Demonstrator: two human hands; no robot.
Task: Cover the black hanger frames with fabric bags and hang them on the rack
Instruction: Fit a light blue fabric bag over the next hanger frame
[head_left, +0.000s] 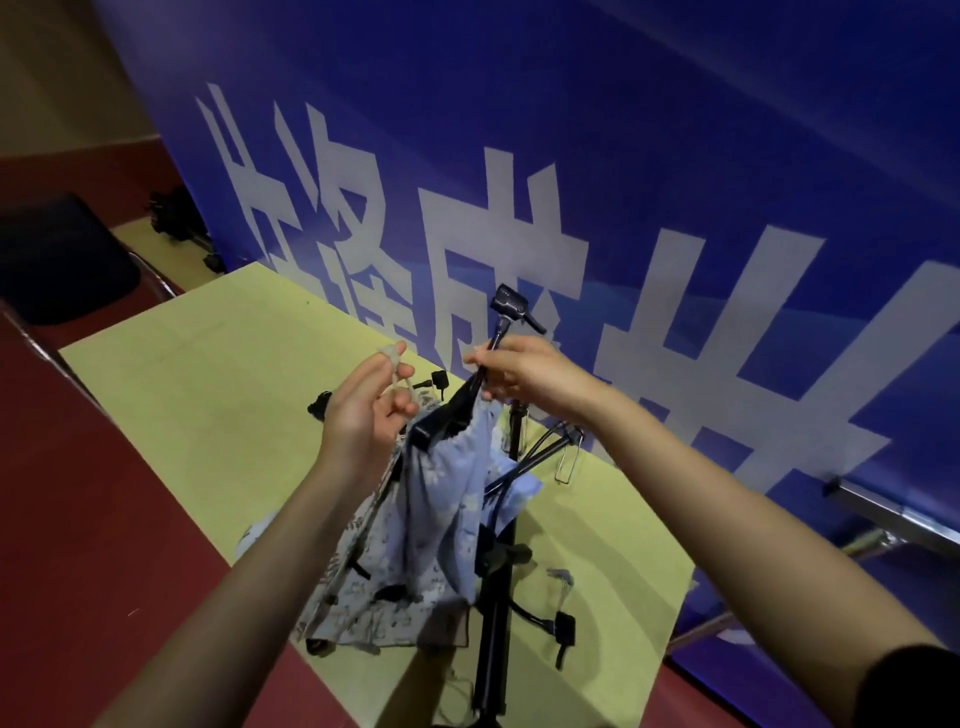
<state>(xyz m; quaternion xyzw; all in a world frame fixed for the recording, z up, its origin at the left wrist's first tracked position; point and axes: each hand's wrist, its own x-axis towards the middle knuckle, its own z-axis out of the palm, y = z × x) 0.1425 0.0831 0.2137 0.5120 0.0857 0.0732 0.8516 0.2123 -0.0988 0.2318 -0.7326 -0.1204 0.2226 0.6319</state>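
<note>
The left hand (363, 405) was closed on a pale drawstring (400, 374), pinched and drawn up, seemingly so the bag's mouth could be cinched. The right hand (519, 371) was gripped round the black hanger neck (480, 376), by which the frame was held upright. The blue bag (447, 499) was hung over that frame, above the yellow table (208, 415). Just behind, the rack pole (498, 597) was stood, bare hangers (550, 447) beside it, a blue banner (623, 156) beyond.
</note>
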